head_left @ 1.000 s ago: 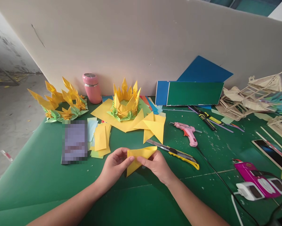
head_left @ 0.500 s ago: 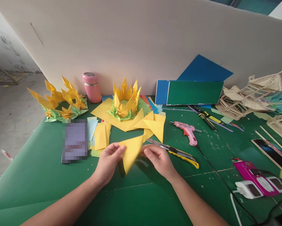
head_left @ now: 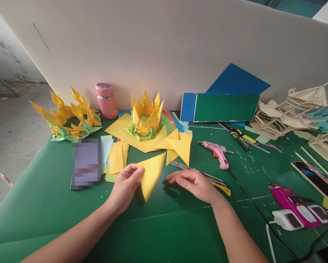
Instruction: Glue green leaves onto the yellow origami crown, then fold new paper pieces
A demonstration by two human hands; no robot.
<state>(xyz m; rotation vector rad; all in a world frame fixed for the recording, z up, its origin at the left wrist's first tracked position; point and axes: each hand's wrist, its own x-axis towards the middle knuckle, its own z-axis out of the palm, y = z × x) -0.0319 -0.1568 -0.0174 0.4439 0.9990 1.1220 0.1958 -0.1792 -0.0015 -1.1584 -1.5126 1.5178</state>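
Left fingers (head_left: pixel 136 175) pinch yellow paper (head_left: pixel 152 175), its long edge seemingly slanting up-right; right fingers (head_left: pixel 182 174) released.

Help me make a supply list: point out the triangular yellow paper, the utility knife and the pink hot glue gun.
Triangular yellow paper (head_left: pixel 152 174), head view: the middle of its face.
Utility knife (head_left: pixel 220 183), head view: its handle.
Pink hot glue gun (head_left: pixel 219 149), head view: its body, near the trigger.

The folded sheet (head_left: pixel 152 176) is smooth matt paper, the flask (head_left: pixel 108 107) at its eleven o'clock smooth with shiny metal banding, the model (head_left: pixel 288 119) at two o'clock matt wood, the table (head_left: pixel 142 237) faintly glossy.
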